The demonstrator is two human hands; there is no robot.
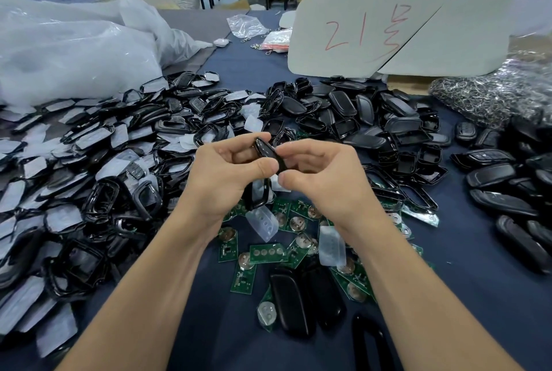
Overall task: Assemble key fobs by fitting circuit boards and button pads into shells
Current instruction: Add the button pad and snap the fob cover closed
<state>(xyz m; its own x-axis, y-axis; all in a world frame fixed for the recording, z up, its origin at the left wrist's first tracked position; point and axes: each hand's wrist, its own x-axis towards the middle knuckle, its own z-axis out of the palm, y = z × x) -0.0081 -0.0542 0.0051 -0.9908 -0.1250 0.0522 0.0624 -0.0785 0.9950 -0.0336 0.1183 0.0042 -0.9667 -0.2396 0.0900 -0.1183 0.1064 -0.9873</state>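
both hands meet at the middle of the frame over the counter [466, 296], pinching one glossy black key fob shell [266, 152] between them. left hand [230, 173] has its grip closed on the shell with thumb and fingers, right hand [322, 173] is clamped on the other side, thumb tucked under. green circuit boards [265, 252] and clear button pads [264, 223] lie scattered just below the hands. a heap of black frames [98, 179] fills the left of the frame, more shell halves [370, 119] sit upper right.
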